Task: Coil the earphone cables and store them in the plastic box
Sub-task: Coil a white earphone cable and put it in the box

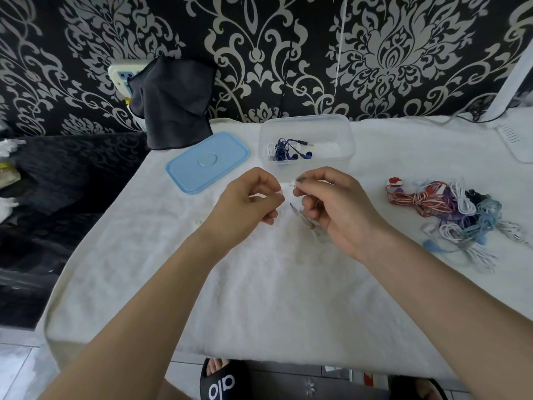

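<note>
Both grips are narrow: my left hand (253, 202) and right hand (331, 203) each pinch a thin white earphone cable (289, 188) above the white-covered tabletop (259, 284), just before the clear plastic box (305, 140) holding blue earphones (284, 150). Tangled earphones (455, 215) lie right.

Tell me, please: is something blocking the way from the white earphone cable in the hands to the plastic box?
Nothing visible blocks it. The plastic box stands open just beyond both hands, which pinch the white earphone cable. Its blue lid lies off to the left on the white towel.
</note>
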The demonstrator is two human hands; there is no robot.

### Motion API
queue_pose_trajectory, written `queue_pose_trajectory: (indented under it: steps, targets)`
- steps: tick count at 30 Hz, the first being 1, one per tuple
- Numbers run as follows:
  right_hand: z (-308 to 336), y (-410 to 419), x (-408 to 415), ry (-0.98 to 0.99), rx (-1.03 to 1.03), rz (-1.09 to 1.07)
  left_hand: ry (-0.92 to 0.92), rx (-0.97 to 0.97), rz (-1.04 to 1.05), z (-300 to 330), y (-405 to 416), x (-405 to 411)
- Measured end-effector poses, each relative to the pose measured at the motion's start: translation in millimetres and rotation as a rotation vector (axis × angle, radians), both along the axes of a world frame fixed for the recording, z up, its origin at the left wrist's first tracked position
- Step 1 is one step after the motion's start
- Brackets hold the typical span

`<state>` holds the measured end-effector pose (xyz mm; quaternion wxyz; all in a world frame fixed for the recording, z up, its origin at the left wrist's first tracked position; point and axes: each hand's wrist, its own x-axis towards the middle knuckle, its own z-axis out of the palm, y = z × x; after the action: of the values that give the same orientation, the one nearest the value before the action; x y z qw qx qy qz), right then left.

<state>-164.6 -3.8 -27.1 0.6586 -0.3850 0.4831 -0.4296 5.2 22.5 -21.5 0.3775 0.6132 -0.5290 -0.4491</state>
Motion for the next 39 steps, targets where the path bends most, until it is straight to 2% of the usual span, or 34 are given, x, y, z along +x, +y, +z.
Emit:
queue_pose_trajectory:
  steps: [8, 23, 39]
  targets:
    - [-3.5, 2.4, -0.1, 0.103, -0.095, 0.068, -0.158, -0.127, -0.063, 1.3, 3.5, -0.4]
    - [-1.9, 2.3, 0.8, 0.091, -0.088, 0.051, -0.260, -0.174, -0.051, 0.8, 4.3, 0.1]
    - [-1.9, 4.6, 0.4, 0.152, -0.171, 0.069, -0.226, -0.213, -0.037, 0.8, 4.4, 0.0]
